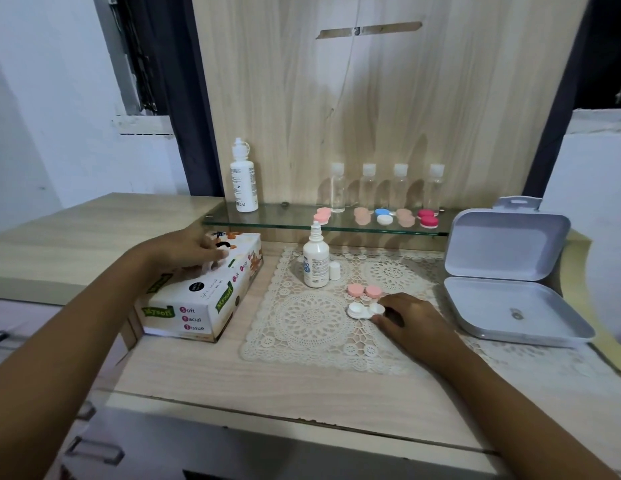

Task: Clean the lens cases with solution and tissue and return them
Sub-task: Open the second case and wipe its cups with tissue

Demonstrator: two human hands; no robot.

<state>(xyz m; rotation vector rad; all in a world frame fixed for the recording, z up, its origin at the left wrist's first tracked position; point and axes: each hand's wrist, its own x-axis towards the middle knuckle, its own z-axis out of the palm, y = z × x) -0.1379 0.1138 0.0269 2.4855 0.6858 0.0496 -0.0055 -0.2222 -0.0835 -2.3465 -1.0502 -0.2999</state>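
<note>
Left of the lace mat [312, 318], the left hand [188, 251] lies over the top slot of the tissue box [198, 303]. Its fingers are curled and seem to pinch a white tissue [210, 266]. At the mat's far edge stands the solution bottle [316, 263], with its small white cap [334, 270] just beside it, so the nozzle looks bare. Right of the mat's middle lie two pink lids [364, 291], touching each other. Just in front of them is the white lens case [364, 310], both cups uncovered. The right hand [411, 317] rests on the mat, thumb and forefinger closed on the case's right cup.

A one-handed pull may drag or lift the light box instead of freeing a sheet, or bring out several sheets. The uncapped bottle is tall and narrow and stands on openwork lace, so a passing forearm could tip it and spill solution. The case is held at one end only. Whether liquid sits in the cups cannot be told, but tilting it would wet the lace. The round lids could roll off the mat.

The box is glossy printed card, long and rectangular, and the tissue is thin and soft. The bottle is opaque white plastic, cylindrical with a tapered nozzle. The mat is cream crochet with round medallions, holed and uneven. The lids and case are smooth hard plastic, the case being two shallow round cups joined together. On the bench right of the mat sits a grey hinged box [510, 306] with rounded corners, its lid up.
</note>
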